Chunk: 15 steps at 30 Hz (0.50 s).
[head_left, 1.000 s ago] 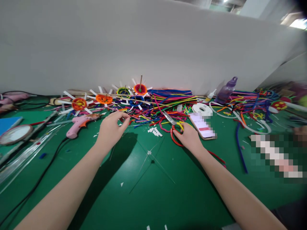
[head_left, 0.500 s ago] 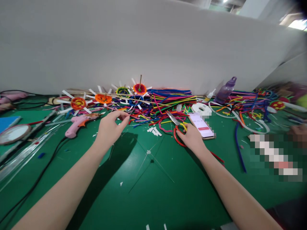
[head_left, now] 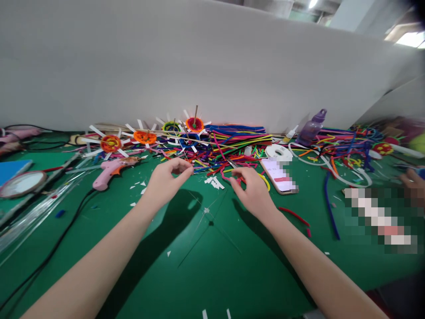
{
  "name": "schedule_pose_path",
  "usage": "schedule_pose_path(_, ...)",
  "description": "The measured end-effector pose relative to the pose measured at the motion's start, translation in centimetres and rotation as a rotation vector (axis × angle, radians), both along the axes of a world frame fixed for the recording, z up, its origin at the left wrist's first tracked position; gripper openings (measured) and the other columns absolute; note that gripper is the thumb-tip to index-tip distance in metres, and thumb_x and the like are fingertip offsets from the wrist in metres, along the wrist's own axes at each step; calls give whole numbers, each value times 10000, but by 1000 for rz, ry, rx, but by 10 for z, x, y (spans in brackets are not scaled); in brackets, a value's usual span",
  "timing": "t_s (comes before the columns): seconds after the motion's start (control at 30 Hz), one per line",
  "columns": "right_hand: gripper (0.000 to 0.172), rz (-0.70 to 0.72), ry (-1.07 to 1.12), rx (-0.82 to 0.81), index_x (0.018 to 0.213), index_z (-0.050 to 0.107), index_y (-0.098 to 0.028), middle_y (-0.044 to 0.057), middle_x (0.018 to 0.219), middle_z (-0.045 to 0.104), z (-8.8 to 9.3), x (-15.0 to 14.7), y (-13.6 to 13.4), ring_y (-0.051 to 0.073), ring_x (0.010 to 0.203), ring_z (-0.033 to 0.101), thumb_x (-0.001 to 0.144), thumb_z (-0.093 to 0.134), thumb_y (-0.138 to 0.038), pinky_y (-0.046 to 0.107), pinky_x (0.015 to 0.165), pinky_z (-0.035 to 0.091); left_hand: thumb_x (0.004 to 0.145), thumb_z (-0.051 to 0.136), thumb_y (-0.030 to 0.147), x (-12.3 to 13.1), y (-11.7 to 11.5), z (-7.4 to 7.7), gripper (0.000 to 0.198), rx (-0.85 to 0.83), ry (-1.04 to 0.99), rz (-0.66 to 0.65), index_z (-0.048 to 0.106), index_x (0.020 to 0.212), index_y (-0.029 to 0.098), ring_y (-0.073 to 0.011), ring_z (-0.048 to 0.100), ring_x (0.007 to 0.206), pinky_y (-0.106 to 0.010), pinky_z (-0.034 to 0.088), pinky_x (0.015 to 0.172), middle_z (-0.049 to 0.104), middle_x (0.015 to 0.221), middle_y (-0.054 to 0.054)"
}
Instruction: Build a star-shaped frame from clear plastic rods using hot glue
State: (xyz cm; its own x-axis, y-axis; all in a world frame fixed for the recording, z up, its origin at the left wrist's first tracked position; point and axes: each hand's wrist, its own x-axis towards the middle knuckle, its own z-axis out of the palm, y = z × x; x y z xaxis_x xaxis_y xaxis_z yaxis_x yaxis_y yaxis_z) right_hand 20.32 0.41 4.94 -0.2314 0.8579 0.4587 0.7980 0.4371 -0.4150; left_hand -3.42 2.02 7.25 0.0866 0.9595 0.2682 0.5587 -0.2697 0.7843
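Hovering above the green table, here's the left hand, fingers curled to the thumb, tips close together; whether a fine strand sits between them, I can't tell! Over to the right hand, fingers bent, thumb slightly apart, right over the scissors; its palm hides part of their handles, so no telling if it grips them. Between the hands and nearer the body, the clear crossed strands lie on the table, a small knot at their middle. Just beyond, white paper scraps! The phone lies right of the scissors, the pink glue gun out left. Farther back, fuzzy coloured stems pile up beside the orange-rimmed flower shapes, and there's a purple bottle standing at right.
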Motion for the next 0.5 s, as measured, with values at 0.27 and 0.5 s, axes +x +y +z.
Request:
schedule_pose_path(0.27,206,259,271,-239,1017,604,-221,20,962,674,19,-43,-12,152,878,615,848,563,-330,274,797,458,786,568,363,15,-18,5,188,-92,-53,-130,629,796,185,-144,602,705,-259,466,648,672,761,-12)
schedule_pose_path(0.5,97,287,380,-294,863,656,-232,-4,837,701,19,-53,-4,138,766,640,835,564,-242,254,719,477,787,568,374,15,-20,3,200,-109,-82,-156,634,798,185,-152,610,729,-278,483,683,677,785,-21)
